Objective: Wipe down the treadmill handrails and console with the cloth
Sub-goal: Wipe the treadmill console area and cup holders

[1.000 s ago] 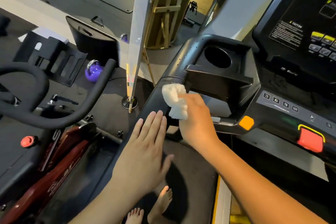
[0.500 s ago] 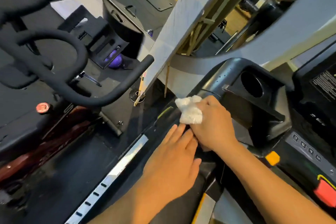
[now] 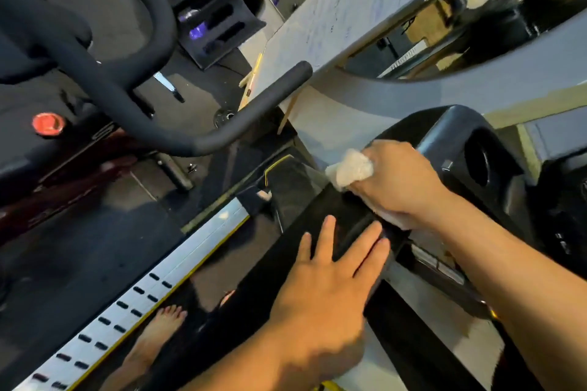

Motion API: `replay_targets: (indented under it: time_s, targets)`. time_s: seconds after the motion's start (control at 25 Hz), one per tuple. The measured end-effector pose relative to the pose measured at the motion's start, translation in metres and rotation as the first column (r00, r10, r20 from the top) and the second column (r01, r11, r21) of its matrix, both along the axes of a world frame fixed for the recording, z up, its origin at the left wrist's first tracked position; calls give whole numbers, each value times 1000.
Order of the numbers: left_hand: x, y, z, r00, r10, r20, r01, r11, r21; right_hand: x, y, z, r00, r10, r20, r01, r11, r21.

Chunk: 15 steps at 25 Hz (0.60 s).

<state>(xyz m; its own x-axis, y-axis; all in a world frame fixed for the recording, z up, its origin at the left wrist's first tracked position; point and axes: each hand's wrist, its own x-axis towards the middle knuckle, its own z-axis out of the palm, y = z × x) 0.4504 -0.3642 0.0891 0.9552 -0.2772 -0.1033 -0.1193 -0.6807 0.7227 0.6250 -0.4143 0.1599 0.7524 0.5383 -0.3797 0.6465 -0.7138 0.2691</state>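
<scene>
Wiping of the left handrail [image 3: 320,251] is the step we judge to be in hand: our right hand [image 3: 397,181] is clenched around the white cloth [image 3: 351,168] and presses it onto the glossy black rail just where it meets the console housing [image 3: 451,136]. Our left hand [image 3: 324,295] lies released, fingers spread flat on the rail nearer to us, just beside the right hand, grasping nothing. The cloth looks crumpled into a soft wad, part bulging out on the left of the fist and a strip showing under the wrist; it appears thin and pliant. The cup holder [image 3: 476,159] sits just to the right of the cloth. Next, we think, the cloth should be drawn along the rail toward us, which calls for the left hand to lift clear, and the console further right is not yet reached. Exercise-bike handlebars [image 3: 136,98] stand well apart at far left.
</scene>
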Motion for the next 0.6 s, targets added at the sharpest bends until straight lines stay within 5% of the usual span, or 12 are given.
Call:
replay_targets:
  time_s: [0.12, 0.36, 0.52, 0.6]
  targets:
    - [4, 0, -2, 999, 43, -23, -45, 995, -91, 50, 32, -36, 997, -54, 57, 67, 963, -262]
    - [10, 12, -1, 985, -142, -102, 115, 966, -232, -2, 53, -62, 878, -81, -473, -114, 923, -368]
    - [12, 15, -5, 971, -197, -138, 152, 947, -281, 82, 26, -36, 999, -8, -41, -11, 900, -435]
    - [15, 17, -11, 976, -111, -190, 38, 935, -353, 92, 12, -24, 1000, 18, 2, -17, 945, -326]
